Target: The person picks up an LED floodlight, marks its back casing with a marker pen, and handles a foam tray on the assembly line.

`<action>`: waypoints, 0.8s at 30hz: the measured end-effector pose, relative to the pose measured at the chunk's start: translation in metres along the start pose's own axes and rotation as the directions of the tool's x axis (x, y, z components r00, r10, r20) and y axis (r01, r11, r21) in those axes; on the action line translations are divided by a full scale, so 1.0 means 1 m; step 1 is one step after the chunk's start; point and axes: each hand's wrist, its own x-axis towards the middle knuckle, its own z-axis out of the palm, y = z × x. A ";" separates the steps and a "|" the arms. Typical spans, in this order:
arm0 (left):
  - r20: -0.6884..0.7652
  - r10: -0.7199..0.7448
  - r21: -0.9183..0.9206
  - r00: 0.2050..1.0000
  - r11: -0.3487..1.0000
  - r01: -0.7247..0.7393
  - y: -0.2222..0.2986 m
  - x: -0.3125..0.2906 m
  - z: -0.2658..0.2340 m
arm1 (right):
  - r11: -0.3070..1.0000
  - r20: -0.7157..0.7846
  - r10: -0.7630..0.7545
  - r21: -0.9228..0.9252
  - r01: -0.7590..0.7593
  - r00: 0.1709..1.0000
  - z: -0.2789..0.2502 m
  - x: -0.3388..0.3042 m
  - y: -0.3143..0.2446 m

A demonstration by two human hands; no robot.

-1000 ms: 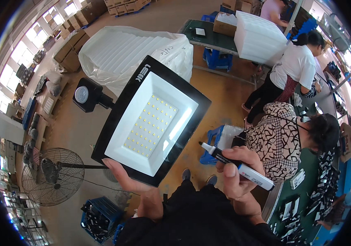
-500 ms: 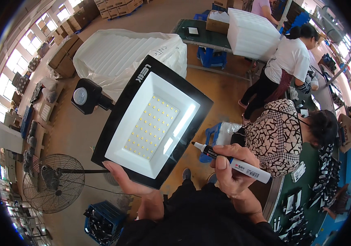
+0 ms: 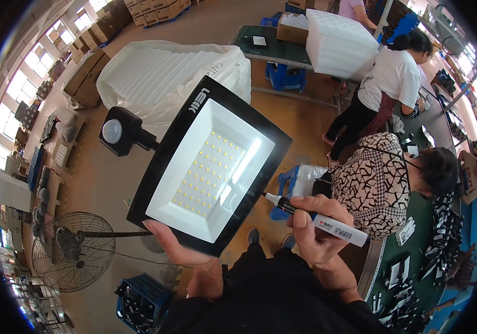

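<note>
Head view: your left hand has its grip clamped on the lower corner of the black-framed floodlight, thumb over the front edge; its other fingers are hidden behind. The lamp is tilted up before you, over the floor, with its sensor head sticking out on the left. Since most of the lamp lies beyond that one-handed hold, it could twist or slip if your thumb eases, and the floor could crack its front.

Your right hand has its grip closed around a white marker, the dark tip bare and pointing at the frame's right edge. You cannot tell from one view whether it touches. A small jerk of either hand could leave a stray streak on the frame or the reflective front.

The co-worker sits near that side, so swinging the marker wide could bump them.
</note>
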 end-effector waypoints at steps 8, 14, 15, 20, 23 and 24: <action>-0.063 -0.147 -0.085 0.987 0.986 0.141 -0.002 -0.007 0.004 | 1.000 -0.004 0.029 0.004 -0.029 1.000 -0.008 0.005 0.000; -0.030 -0.226 -0.232 0.974 0.949 0.213 0.000 -0.010 0.006 | 0.999 0.015 0.044 -0.005 -0.044 0.999 -0.012 0.006 -0.004; -0.029 -0.226 -0.232 0.974 0.949 0.214 0.004 -0.008 0.008 | 1.000 0.038 0.013 -0.001 -0.013 0.999 -0.013 0.007 -0.004; 0.010 -0.332 -0.177 0.943 0.928 0.328 0.022 0.001 0.018 | 0.971 -0.137 0.165 0.196 -0.137 0.977 -0.018 0.003 0.000; 0.051 -0.690 -0.778 0.722 0.426 0.462 0.039 0.019 0.023 | 0.992 -0.088 0.089 0.097 -0.080 0.992 -0.023 0.005 -0.001; 0.052 -0.689 -0.777 0.723 0.426 0.462 0.032 0.015 0.021 | 0.990 -0.044 0.122 0.079 -0.119 0.992 -0.024 0.005 -0.003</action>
